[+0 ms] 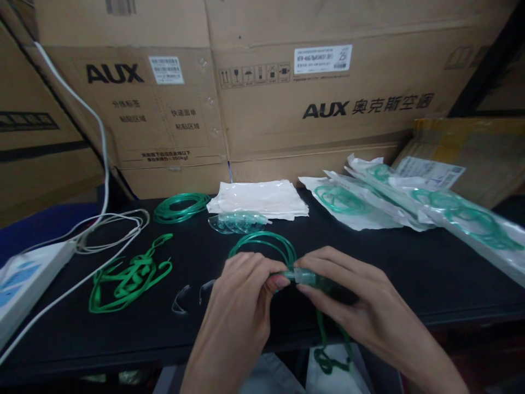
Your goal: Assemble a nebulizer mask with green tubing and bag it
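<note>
In the head view, the green tube [264, 234] is pinched by thumb and forefinger of the left hand [241, 293], the clear connector [304, 275] by the fingers of the right hand [356, 287], probably for alignment, between the front and back edges of the bench [410, 279].

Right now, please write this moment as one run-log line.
left hand: pinching tube | right hand: holding connector | table, left side: straps, coil

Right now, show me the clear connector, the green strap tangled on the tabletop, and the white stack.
Clear connector [305, 275]: head view, middle of its body.
Green strap [140, 266]: head view, middle of the tangle.
White stack [258, 198]: head view, its upper face.
</note>
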Available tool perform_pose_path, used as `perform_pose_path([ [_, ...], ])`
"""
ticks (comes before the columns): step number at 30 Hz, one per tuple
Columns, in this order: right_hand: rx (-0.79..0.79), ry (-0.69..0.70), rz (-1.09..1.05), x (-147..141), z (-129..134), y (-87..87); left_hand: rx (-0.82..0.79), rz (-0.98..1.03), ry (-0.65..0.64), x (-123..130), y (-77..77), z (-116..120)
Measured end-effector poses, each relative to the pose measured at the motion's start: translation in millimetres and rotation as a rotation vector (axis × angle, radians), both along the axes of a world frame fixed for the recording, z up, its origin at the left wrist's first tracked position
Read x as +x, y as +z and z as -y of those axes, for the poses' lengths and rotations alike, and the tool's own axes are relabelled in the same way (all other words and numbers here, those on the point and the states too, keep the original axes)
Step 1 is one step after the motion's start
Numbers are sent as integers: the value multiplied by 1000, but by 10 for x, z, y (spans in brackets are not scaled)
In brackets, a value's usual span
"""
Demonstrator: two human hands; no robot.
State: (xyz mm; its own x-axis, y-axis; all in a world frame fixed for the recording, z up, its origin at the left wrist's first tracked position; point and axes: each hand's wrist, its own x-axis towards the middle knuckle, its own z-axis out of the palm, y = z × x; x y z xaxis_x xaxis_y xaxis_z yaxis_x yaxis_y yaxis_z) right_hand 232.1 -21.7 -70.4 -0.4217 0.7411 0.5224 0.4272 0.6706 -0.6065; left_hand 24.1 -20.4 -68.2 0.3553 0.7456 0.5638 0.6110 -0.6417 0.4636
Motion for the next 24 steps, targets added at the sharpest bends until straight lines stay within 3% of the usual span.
perform_pose_path([
  [8,-421,-88,-94,-78,12,76,45,-56,22,37,-66,-36],
  [12,-522,-82,-144,-37,-14,84,-20,-23,-18,67,-51,-42],
  [18,-503,-134,-134,12,11,108,-54,101,-27,154,-22,-29],
  [24,-324,-192,-84,-74,74,132,22,81,5,151,9,21],
])
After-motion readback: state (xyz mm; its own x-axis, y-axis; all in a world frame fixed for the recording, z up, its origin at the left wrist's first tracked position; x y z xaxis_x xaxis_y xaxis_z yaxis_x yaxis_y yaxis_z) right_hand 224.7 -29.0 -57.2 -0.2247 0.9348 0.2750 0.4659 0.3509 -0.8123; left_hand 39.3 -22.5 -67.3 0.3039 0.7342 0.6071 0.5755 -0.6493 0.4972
